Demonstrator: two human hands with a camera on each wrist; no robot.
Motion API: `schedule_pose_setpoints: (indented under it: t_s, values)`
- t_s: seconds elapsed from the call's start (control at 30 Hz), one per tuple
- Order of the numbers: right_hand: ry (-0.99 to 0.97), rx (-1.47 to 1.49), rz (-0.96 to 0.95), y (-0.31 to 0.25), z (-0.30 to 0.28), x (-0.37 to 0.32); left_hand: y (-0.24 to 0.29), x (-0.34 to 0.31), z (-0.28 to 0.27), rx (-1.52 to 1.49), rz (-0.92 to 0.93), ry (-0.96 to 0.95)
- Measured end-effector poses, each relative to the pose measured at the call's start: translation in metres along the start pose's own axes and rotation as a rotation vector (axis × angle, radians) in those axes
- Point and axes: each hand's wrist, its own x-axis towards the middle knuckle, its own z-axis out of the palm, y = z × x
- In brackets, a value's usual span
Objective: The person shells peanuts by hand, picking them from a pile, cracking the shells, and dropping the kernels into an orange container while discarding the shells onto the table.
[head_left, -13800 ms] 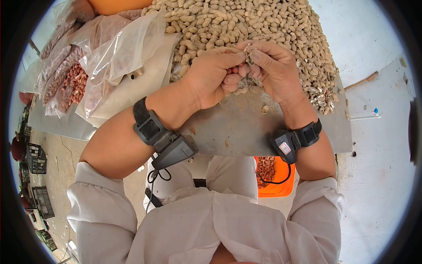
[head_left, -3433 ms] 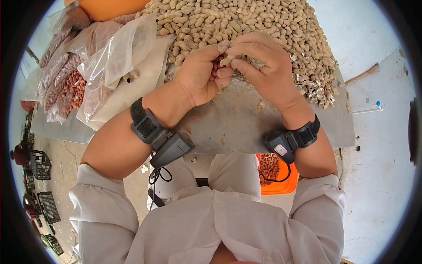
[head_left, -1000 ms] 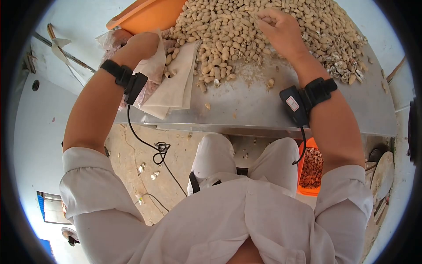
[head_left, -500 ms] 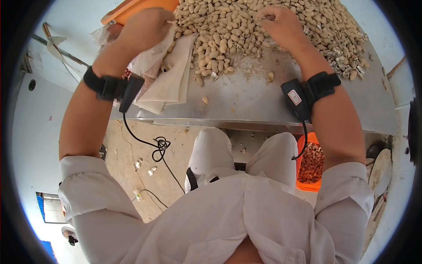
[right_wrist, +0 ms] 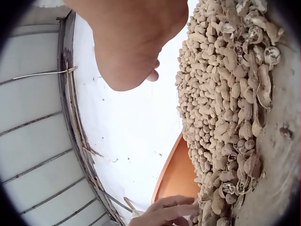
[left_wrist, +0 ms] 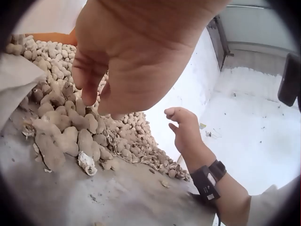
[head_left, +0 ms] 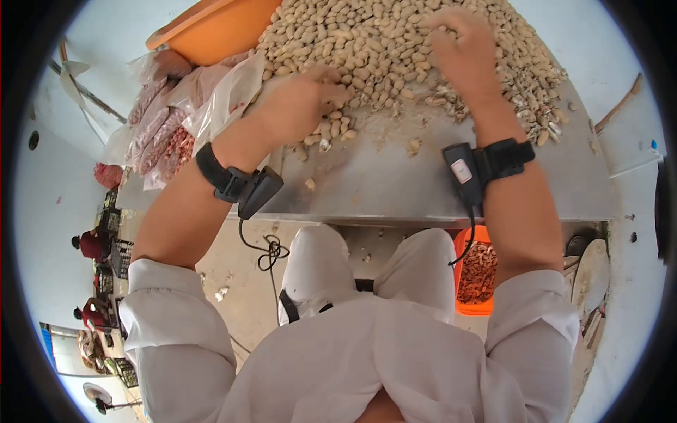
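Note:
A large heap of unshelled peanuts [head_left: 367, 49] covers the back of the metal table [head_left: 352, 183]. My left hand [head_left: 300, 106] is at the heap's near left edge, its fingers bent loosely downward. In the left wrist view, those fingers hang right over several peanuts [left_wrist: 70, 136], and none shows between them. My right hand [head_left: 465, 56] hovers over the heap's right part with loosely bent fingers. The right wrist view shows that hand from behind, with most of its fingers hidden. Some cracked shells [right_wrist: 263, 84] lie along the heap's front edge.
Left of the heap, clear plastic bags [head_left: 155, 134] hold reddish peanut kernels. Behind them leans an orange basin [head_left: 218, 32]. An orange tub [head_left: 476, 275] of reddish kernels sits below the table's front edge. Black crates [head_left: 121, 257] stand on the floor at far left.
Earlier, both hands met over a peanut, with red kernels in the left palm. The left hand then went to the bags and has since come back right to the heap; no kernels show in it.

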Motion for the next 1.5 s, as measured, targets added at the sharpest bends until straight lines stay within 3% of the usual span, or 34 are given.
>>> schedule_pose_setpoints:
  t_s: [0.13,0.23,0.33,0.53,0.63,0.73,0.83,0.93,1.03,1.23,1.5]
  values:
    - [0.048,0.213,-0.015,-0.018,0.008,0.001,-0.002,0.008,0.002,-0.039,-0.03,-0.052]
    - [-0.188,0.304,0.029,-0.024,0.008,0.0,0.001,0.01,-0.004,-0.016,-0.028,-0.099]
    - [-0.504,0.576,0.327,-0.042,0.005,-0.003,-0.005,0.01,0.002,0.008,-0.002,-0.15]
    - [-0.696,0.669,0.333,-0.054,0.009,-0.004,-0.015,0.008,0.003,-0.11,0.013,-0.12]
    - [-0.625,0.702,0.336,-0.052,0.013,-0.007,-0.017,0.004,-0.001,-0.105,-0.055,-0.045]
    - [-0.579,0.703,0.388,-0.055,0.014,-0.008,-0.015,0.005,-0.009,-0.244,-0.013,0.176]
    - [-0.625,0.841,0.434,-0.058,0.012,-0.006,0.003,0.005,-0.008,-0.694,-0.246,0.288]
    - [-0.645,0.898,0.506,-0.062,0.015,-0.008,0.017,0.003,-0.007,-0.822,-0.384,0.264]
    - [-0.596,1.031,0.714,-0.062,0.019,-0.009,0.02,0.008,0.008,-1.134,-0.271,0.393]
    - [-0.631,0.994,0.712,-0.061,0.027,-0.013,0.017,0.01,0.025,-1.282,-0.27,0.539]
    - [-0.531,0.894,0.658,-0.071,0.032,-0.017,0.017,0.007,0.027,-1.437,-0.404,0.454]
